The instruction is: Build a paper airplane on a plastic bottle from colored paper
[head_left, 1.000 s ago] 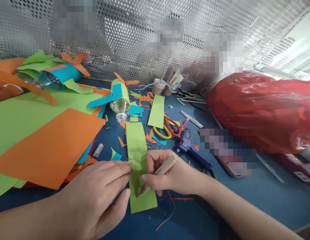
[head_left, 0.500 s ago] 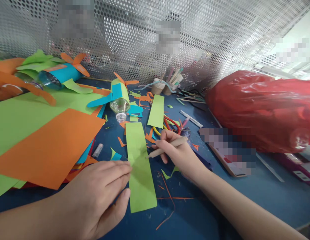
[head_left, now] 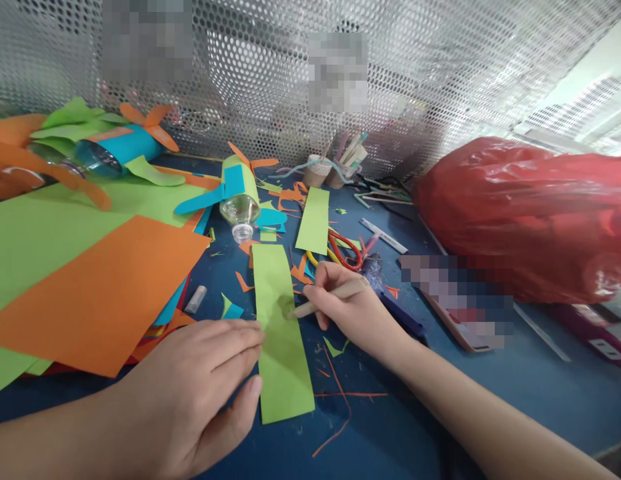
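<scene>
A long green paper strip lies on the blue table between my hands. My left hand rests flat, its fingertips on the strip's left edge and its thumb a little apart. A pale pen is pinched in my right hand, its tip over the strip near the right edge. Past that hand are scissors with red and yellow handles, partly under a second, shorter green strip. A bottle wrapped in green paper lies beyond the long strip.
Orange paper and green sheets are stacked at the left, with a blue-wrapped bottle behind. Cups of pens stand at the back. To the right are a phone and a red plastic bag. Paper scraps lie around.
My right hand and the pen have shifted slightly left, bringing the pen tip further over the long strip. My left hand has stayed in place.
</scene>
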A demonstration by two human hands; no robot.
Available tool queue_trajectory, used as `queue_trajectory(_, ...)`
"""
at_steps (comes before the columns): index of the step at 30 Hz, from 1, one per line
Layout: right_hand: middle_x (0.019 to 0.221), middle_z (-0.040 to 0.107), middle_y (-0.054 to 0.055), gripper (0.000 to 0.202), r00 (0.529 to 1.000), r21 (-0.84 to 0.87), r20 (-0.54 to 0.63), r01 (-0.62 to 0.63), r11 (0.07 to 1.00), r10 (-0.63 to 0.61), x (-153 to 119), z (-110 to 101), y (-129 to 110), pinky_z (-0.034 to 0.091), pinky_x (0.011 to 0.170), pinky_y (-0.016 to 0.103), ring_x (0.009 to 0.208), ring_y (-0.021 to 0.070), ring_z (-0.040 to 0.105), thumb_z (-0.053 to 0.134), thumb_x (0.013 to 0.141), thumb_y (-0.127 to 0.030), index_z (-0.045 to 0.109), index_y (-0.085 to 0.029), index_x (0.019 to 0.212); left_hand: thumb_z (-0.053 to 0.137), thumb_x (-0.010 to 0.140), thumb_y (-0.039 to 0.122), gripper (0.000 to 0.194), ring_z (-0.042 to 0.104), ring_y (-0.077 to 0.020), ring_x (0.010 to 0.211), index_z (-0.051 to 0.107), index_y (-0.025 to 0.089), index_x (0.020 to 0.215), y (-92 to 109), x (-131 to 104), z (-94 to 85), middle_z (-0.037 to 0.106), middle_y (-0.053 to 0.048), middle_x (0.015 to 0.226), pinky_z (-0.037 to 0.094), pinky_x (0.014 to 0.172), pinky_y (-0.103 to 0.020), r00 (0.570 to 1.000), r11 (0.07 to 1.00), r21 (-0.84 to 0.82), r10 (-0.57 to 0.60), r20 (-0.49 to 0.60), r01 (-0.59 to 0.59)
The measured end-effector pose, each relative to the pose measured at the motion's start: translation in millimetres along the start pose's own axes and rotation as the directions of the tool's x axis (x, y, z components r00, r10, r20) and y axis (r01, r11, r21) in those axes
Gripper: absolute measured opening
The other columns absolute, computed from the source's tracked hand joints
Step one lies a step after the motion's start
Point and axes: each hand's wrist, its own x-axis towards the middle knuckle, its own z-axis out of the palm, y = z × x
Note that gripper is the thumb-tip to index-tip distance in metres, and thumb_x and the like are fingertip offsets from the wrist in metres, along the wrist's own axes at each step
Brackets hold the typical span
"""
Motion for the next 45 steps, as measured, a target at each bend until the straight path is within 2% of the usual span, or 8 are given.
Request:
queue_trajectory(8,0.037,0.046,-0.012,0.019,0.996,0.000,0.073,-0.043,0.999,0.042,-2,-2,-4,0.029,0.038,0.016,0.034,0.0055,0.042,0.054,0.075,-0.017,0.041,-0.022,0.062,0.046,0.085,0.012,0.030,0.072,-0.0230,0.087,0.075,0.008,0.093,1,-1,1.0,0.077,-0.012,0.093,0.060,0.079,-0.031,1.000,1.000,-0.007,-0.005,-0.031,0.005)
queue_trajectory(13,0.035,0.043,-0.012,0.021,0.992,0.002,0.114,-0.052,0.999,0.051,-3,-3,-6,0.026,0.035,0.015,0.031,0.0042,0.038,0.053,0.072,-0.014,0.040,-0.022,0.058,0.047,0.087,0.014,0.029,0.070,-0.0218,0.094,0.073,0.009,0.099,-1,-4,2.4,0.075,-0.011,0.101,0.058,0.085,-0.031,1.000,1.000,0.000,0.005,0.027,-0.005)
queue_trajectory(15,0.034,0.041,-0.012,0.021,0.991,0.001,0.123,-0.052,0.999,0.052,-4,-3,-6,0.025,0.034,0.014,0.030,0.0040,0.037,0.053,0.070,-0.013,0.040,-0.021,0.056,0.046,0.087,0.014,0.030,0.070,-0.0220,0.093,0.073,0.009,0.099,-1,-4,2.2,0.075,-0.011,0.099,0.059,0.084,-0.031,1.000,1.000,0.002,0.008,0.019,-0.008)
queue_trajectory(22,0.037,0.039,-0.012,0.021,0.976,0.004,0.194,-0.098,0.995,0.096,-7,0,-10,0.024,0.031,0.012,0.030,0.0037,0.040,0.051,0.066,-0.011,0.038,-0.021,0.054,0.044,0.086,0.012,0.032,0.072,-0.0220,0.088,0.075,0.009,0.096,1,1,2.1,0.077,-0.012,0.094,0.060,0.080,-0.030,0.999,1.000,0.007,0.003,-0.039,-0.003)
queue_trajectory(29,0.042,0.038,-0.013,0.021,0.944,0.052,0.313,-0.125,0.991,0.102,-13,2,-13,0.026,0.029,0.011,0.032,0.0032,0.041,0.051,0.064,-0.007,0.039,-0.021,0.055,0.044,0.087,0.013,0.031,0.072,-0.0226,0.086,0.074,0.008,0.087,2,1,1.1,0.077,-0.012,0.090,0.060,0.080,-0.029,0.999,1.000,0.014,0.006,-0.042,-0.005)
queue_trajectory(35,0.044,0.038,-0.012,0.025,0.921,0.018,0.368,-0.143,0.990,0.127,-20,6,-14,0.026,0.032,0.010,0.035,0.0022,0.039,0.054,0.066,-0.006,0.036,-0.020,0.055,0.045,0.088,0.014,0.027,0.068,-0.0210,0.098,0.071,0.010,0.097,-2,-6,1.7,0.074,-0.011,0.101,0.055,0.090,-0.029,0.999,1.000,0.020,0.015,0.045,-0.015)
queue_trajectory(41,0.044,0.037,-0.012,0.025,0.906,0.042,0.393,-0.191,0.981,0.159,-24,10,-15,0.027,0.033,0.010,0.037,0.0031,0.040,0.055,0.067,-0.006,0.037,-0.020,0.057,0.043,0.089,0.013,0.029,0.069,-0.0210,0.093,0.072,0.010,0.092,-1,-6,1.8,0.075,-0.010,0.095,0.056,0.088,-0.030,1.000,1.000,0.000,0.010,0.011,-0.010)
queue_trajectory(45,0.044,0.039,-0.012,0.024,0.907,0.065,0.382,-0.216,0.974,0.176,-26,13,-15,0.030,0.033,0.011,0.037,0.0043,0.043,0.055,0.068,-0.007,0.038,-0.021,0.057,0.046,0.088,0.013,0.026,0.067,-0.0204,0.100,0.070,0.011,0.097,-3,-5,2.3,0.074,-0.010,0.101,0.053,0.093,-0.029,0.997,1.000,0.007,0.013,0.073,-0.014)
